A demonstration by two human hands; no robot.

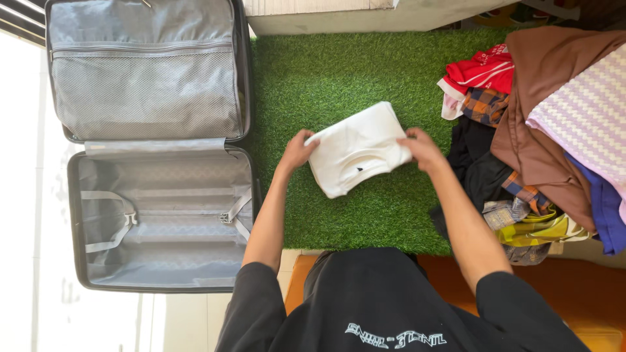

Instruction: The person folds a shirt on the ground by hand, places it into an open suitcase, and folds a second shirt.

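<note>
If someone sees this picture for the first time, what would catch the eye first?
A folded white garment lies in the middle of the green turf mat, gripped by the left hand and the right hand. An open grey suitcase lies at the left, and a pile of colourful clothes at the right.

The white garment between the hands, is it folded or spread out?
Folded. The white garment is a compact layered rectangle on the green turf mat, held at its edges by the left hand and right hand.

White folded garment on green turf mat. Suitcase lining grey, shell black. Pile: red top, orange-navy plaid, brown cloth, pink-white zigzag fabric, blue piece, black item.
</note>
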